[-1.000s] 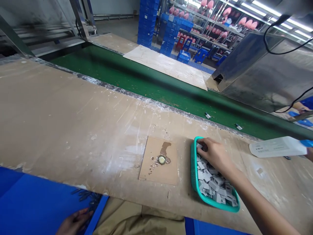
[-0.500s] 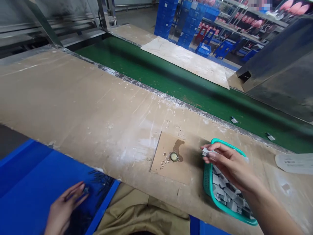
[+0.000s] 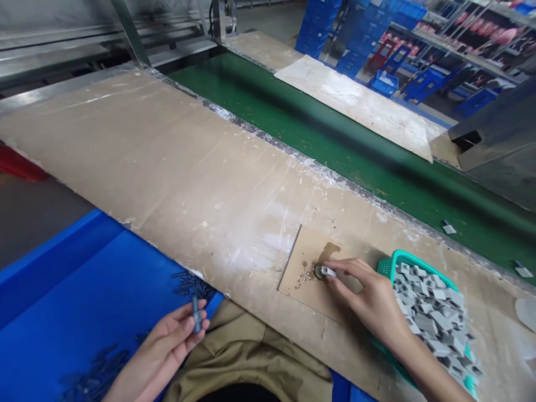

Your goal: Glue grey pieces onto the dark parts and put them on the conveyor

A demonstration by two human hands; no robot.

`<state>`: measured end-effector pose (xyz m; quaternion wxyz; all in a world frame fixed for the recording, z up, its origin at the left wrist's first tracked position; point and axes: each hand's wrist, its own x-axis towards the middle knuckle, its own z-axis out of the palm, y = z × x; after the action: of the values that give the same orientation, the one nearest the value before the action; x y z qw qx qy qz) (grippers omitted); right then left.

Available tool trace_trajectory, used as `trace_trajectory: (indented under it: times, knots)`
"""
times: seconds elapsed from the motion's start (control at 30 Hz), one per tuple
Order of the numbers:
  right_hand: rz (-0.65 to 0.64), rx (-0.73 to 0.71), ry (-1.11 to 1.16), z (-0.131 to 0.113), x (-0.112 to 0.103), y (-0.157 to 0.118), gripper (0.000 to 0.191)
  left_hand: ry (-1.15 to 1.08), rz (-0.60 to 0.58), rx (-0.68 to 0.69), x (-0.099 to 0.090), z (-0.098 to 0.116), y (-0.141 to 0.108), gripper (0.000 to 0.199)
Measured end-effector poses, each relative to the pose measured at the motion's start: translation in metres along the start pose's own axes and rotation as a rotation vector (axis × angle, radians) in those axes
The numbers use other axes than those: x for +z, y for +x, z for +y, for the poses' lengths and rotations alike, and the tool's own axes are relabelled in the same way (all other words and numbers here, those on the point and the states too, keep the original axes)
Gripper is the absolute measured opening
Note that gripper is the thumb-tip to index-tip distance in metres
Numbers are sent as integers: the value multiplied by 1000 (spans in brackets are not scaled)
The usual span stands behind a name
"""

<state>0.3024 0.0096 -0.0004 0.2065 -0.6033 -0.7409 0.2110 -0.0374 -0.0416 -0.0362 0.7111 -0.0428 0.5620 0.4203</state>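
Observation:
My left hand (image 3: 170,340) pinches a small dark blue-grey cylindrical part (image 3: 196,315), held upright over the edge of a blue bin (image 3: 125,273) with many similar dark parts inside. Between the fingertips of my right hand (image 3: 368,290) is a small light grey block (image 3: 329,271), at a small round cap (image 3: 319,272). The cap sits on a square brown board (image 3: 307,254) with a wet stain and droplets. Just right of that hand stands a teal basket (image 3: 397,258) full of grey blocks (image 3: 427,322).
A green conveyor belt (image 3: 301,123) runs behind the brown table (image 3: 167,151), with two small parts lying on its right end. A pale sheet (image 3: 355,100) lies beyond the belt. Blue crates (image 3: 318,28) are stacked at the back.
My right hand has moved left from over the basket to the cap, with the grey block. My left hand has risen out of the bin with a dark part. The view has shifted left.

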Motion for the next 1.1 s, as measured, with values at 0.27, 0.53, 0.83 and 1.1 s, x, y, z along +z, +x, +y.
trace_trajectory:
  times: [0.27, 0.53, 0.83, 1.1]
  knots:
    - [39, -10, 11, -6, -1, 1, 20, 203, -402, 7, 41, -19, -3, 21]
    - [45, 349, 527, -49, -24, -14, 20, 205, -460, 131, 114, -54, -3, 29]
    - [28, 323, 499, -66, -26, -22, 13, 235, -547, 290, 140, -65, -14, 24]
    - [-3, 291, 335, -49, -27, 2, 20, 512, -562, 748, 140, -56, -1, 25]
